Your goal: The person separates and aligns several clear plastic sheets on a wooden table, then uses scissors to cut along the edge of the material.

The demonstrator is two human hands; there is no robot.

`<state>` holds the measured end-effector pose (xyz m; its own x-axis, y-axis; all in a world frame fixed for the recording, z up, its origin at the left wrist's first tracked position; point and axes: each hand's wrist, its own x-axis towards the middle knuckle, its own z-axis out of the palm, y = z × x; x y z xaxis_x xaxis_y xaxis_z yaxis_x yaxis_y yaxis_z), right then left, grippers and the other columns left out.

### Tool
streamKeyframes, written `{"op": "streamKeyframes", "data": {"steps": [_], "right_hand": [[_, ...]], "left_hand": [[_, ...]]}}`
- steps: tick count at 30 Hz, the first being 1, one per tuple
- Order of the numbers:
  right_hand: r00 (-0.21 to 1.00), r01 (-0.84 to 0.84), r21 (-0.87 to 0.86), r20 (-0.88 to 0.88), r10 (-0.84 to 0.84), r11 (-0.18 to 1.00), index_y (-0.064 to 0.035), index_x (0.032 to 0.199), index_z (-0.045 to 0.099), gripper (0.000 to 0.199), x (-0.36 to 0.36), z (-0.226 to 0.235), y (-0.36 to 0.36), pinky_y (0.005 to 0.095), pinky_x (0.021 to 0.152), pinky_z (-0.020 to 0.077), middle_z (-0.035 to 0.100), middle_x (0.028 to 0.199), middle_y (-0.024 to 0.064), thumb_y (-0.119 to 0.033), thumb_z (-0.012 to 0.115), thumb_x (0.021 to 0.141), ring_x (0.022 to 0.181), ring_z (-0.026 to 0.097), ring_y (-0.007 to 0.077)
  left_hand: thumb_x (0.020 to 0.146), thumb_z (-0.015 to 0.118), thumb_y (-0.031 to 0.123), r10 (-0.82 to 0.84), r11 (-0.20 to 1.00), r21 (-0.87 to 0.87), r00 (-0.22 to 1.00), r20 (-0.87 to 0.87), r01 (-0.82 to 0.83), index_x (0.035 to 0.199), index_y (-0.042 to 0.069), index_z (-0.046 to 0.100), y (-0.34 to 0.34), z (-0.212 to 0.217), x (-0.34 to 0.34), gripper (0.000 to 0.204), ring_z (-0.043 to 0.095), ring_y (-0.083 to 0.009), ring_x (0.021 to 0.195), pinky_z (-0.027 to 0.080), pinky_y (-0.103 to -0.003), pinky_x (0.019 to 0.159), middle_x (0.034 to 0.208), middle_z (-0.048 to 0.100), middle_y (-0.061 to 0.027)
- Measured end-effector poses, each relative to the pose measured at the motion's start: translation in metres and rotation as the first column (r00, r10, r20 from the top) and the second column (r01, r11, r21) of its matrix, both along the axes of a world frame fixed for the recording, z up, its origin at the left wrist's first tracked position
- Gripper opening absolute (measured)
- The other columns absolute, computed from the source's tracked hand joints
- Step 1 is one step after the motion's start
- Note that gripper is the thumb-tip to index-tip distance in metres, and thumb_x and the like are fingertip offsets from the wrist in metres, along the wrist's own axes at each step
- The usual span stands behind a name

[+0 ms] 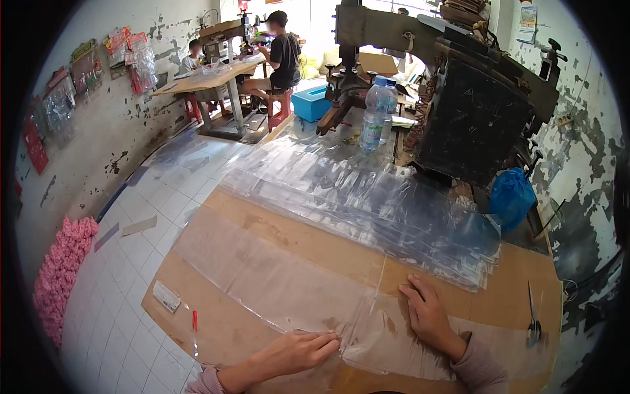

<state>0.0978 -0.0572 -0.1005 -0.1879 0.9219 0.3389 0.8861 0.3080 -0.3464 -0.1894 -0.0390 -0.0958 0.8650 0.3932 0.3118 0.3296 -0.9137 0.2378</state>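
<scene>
A long strip of clear plastic sheet (pixel 275 276) lies across the brown tabletop (pixel 315 226), running from the left to the right front. My left hand (pixel 298 352) rests at its near edge, fingers pressed together on the plastic around the middle, where an overlap or crease runs across the strip. To the right of that crease my right hand (pixel 430 318) lies palm down on the sheet, fingers stretched out and a little apart. Just beyond the strip is a thick, uneven pile of shiny clear plastic sheets (pixel 354 203).
Scissors (pixel 534 328) lie at the right; a white label (pixel 167 297) and small red tool (pixel 195 320) at the left. Behind the pile stand plastic bottles (pixel 375 118), a heavy machine (pixel 476 118) and a blue bag (pixel 512 197). Two people (pixel 283 59) sit at a farther table.
</scene>
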Motion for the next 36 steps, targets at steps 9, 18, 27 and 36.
{"op": "streamKeyframes", "data": {"steps": [9,18,27,36], "right_hand": [[1.000,-0.002,0.011,0.028,0.002,1.000,-0.0041,0.110,0.054,0.032,0.0003,0.0020,-0.0018,0.0396,0.092,0.0339,0.048,0.120,0.0179,-0.001,0.050,0.079,0.114,0.045,0.0311],[1.000,-0.006,-0.009,0.024,0.006,1.000,-0.0043,0.110,0.053,0.033,0.0000,-0.0002,-0.0001,0.0400,0.092,0.0338,0.048,0.120,0.0177,-0.001,0.051,0.078,0.114,0.045,0.0307],[1.000,-0.020,0.002,0.020,0.020,1.000,-0.0037,0.110,0.053,0.033,0.0006,-0.0006,0.0013,0.0405,0.092,0.0336,0.047,0.120,0.0182,-0.001,0.050,0.078,0.113,0.045,0.0309],[1.000,-0.003,-0.030,0.027,0.004,1.000,-0.0041,0.111,0.053,0.032,0.0008,0.0055,-0.0013,0.0404,0.093,0.0332,0.047,0.121,0.0178,-0.002,0.050,0.079,0.115,0.044,0.0308]], "left_hand": [[0.078,0.055,0.015,-0.079,0.997,0.003,0.997,0.017,0.079,0.093,0.009,0.054,0.0015,0.0015,0.0029,0.016,0.058,-0.0134,0.097,0.049,-0.024,0.069,0.113,0.055,-0.0039],[0.077,0.050,0.010,-0.123,0.992,0.010,0.990,-0.076,0.124,0.099,0.006,0.050,-0.0003,0.0016,-0.0022,0.023,0.054,-0.0153,0.102,0.048,-0.024,0.077,0.111,0.053,-0.0059],[0.078,0.050,0.010,-0.104,0.994,-0.029,0.986,-0.133,0.101,0.098,0.009,0.052,0.0005,0.0032,-0.0036,0.020,0.052,-0.0131,0.107,0.047,-0.025,0.077,0.120,0.051,-0.0019],[0.078,0.050,0.009,-0.102,0.995,-0.024,0.991,-0.081,0.100,0.096,0.008,0.053,0.0009,0.0023,-0.0038,0.018,0.055,-0.0127,0.105,0.048,-0.024,0.076,0.118,0.053,-0.0020]]}}
